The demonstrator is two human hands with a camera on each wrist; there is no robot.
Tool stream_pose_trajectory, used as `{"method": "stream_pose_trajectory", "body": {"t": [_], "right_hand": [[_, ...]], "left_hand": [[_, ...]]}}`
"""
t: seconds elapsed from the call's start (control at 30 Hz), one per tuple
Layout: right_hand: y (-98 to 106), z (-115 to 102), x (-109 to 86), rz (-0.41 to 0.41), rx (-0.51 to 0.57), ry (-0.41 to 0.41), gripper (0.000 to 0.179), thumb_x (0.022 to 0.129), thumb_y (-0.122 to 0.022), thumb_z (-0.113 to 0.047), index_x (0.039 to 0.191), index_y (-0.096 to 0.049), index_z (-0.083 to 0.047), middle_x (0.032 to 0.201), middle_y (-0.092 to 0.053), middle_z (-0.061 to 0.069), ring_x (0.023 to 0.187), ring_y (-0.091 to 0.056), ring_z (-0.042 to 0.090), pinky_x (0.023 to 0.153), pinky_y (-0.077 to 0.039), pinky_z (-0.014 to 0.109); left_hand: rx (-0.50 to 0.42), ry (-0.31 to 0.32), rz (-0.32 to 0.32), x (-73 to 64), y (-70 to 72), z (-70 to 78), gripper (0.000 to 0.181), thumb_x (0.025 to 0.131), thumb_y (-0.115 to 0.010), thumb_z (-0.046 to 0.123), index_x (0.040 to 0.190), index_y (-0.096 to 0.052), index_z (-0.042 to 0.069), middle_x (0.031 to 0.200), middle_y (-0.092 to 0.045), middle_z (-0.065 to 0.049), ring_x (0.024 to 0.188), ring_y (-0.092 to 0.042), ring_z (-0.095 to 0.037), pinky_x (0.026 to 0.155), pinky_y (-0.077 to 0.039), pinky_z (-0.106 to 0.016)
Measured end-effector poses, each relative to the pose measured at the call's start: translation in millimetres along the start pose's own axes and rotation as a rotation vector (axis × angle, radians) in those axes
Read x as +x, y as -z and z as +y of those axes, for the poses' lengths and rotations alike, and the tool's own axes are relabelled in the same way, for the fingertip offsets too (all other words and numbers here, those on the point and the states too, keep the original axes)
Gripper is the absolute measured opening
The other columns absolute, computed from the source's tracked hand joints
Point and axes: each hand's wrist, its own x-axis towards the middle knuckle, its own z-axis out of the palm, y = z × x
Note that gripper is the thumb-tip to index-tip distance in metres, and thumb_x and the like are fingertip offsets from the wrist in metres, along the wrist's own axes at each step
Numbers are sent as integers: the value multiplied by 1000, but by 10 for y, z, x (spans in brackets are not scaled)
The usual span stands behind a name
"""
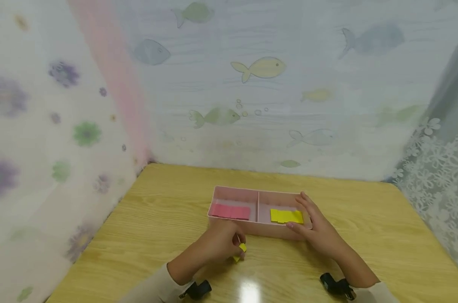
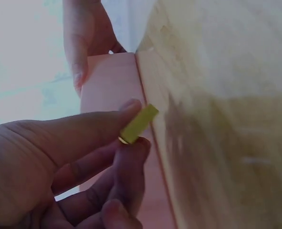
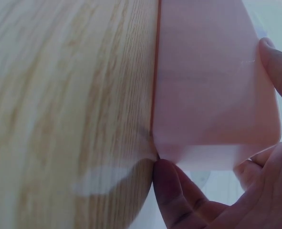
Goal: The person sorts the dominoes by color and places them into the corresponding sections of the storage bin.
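Note:
A pink two-compartment box stands on the table, its divider between pink pieces on the left and yellow pieces on the right. In front of its near wall, my left hand pinches a small flat yellow piece between thumb and forefinger. My right hand grips the box's right end. Its thumb lies on the near rim, and the right wrist view shows other fingers around the end wall, low at the corner.
The wood-grain table meets a wall covering with fish drawings at the back. A flower-patterned covering borders its left side, and a white lace-like curtain hangs on the right. Light glares on the near tabletop.

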Motion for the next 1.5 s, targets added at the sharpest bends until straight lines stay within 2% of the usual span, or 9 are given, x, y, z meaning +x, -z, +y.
{"method": "stream_pose_trajectory", "body": {"t": [0.1,0.23,0.37,0.53,0.7,0.87,1.0,1.27,1.5], "right_hand": [[-9,5,19,-4,-2,2,82,99,-70,-45,165,-25,-26,175,-1,1,157,-11,49,109,-22,84],[-3,8,24,-4,-14,-5,82,99,-69,-46,165,-24,-26,175,-1,1,157,-11,50,109,-22,84],[5,2,25,-1,-18,-3,81,99,-69,-44,164,-25,-24,175,-1,3,156,-12,51,109,-22,84],[-1,-3,18,-1,-21,-1,81,99,-69,-43,164,-25,-23,175,-2,4,156,-13,51,109,-23,84],[-14,6,18,0,-19,-2,81,99,-70,-43,164,-25,-24,175,-2,4,156,-13,51,109,-23,84],[-13,8,13,-1,-17,-5,80,99,-69,-43,164,-26,-25,175,-2,5,156,-13,52,108,-23,84],[-3,8,12,-1,-18,-11,80,99,-69,-44,164,-25,-26,175,-1,4,156,-13,52,108,-23,84],[-6,16,14,-8,-2,-10,80,100,-69,-43,164,-25,-25,175,0,4,156,-12,52,108,-24,84],[-2,2,16,-9,0,-18,81,99,-69,-43,164,-24,-26,175,-1,4,156,-12,51,109,-23,84]], "left_hand": [[-17,24,16,11,49,42,21,76,-93,23,89,-79,17,70,-63,15,67,-58,1,63,-50,-19],[12,45,29,55,132,154,19,79,-92,28,91,-80,19,70,-64,17,66,-59,1,63,-51,-21],[20,9,46,120,216,236,15,81,-90,27,92,-82,20,70,-64,18,66,-59,1,63,-51,-20],[-1,-58,66,200,284,264,13,82,-90,25,91,-83,18,68,-65,18,65,-60,2,64,-52,-18],[-91,-82,57,283,340,265,8,85,-87,22,90,-83,18,68,-69,17,65,-64,2,70,-55,-19],[-285,-23,6,379,424,290,5,87,-85,15,92,-83,16,75,-75,11,67,-72,-8,66,-60,-27],[-390,37,-26,468,498,320,7,89,-82,17,96,-83,17,79,-78,6,71,-76,-16,66,-62,-34],[-506,186,-55,637,548,391,10,87,-85,22,96,-83,18,80,-79,-2,76,-78,-18,76,-64,-40],[-537,218,-52,763,609,416,8,88,-82,19,96,-83,15,79,-79,-4,76,-78,-20,83,-64,-48]]}}
